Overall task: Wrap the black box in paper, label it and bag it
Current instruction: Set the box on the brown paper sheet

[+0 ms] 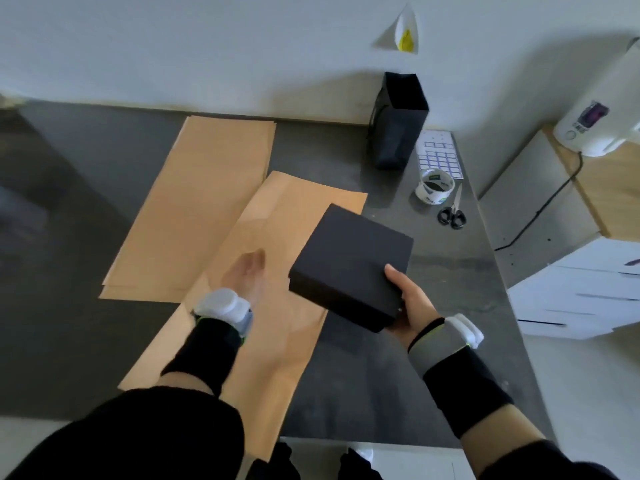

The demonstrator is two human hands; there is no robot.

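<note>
The black box (349,265) is held tilted above the right edge of a brown paper sheet (273,341) on the dark grey table. My right hand (410,303) grips its near right corner, thumb on the lid and fingers underneath. My left hand (247,271) lies flat and open on the same sheet, just left of the box. A black paper bag (398,123) stands upright at the back. To the right of the bag lies a sheet of labels (439,154).
A stack of brown paper sheets (194,209) lies further left. A tape roll (434,186) and black-handled scissors (452,216) sit near the table's right edge (498,271). White papers (581,292) and a white appliance (602,109) with a cord lie beyond it.
</note>
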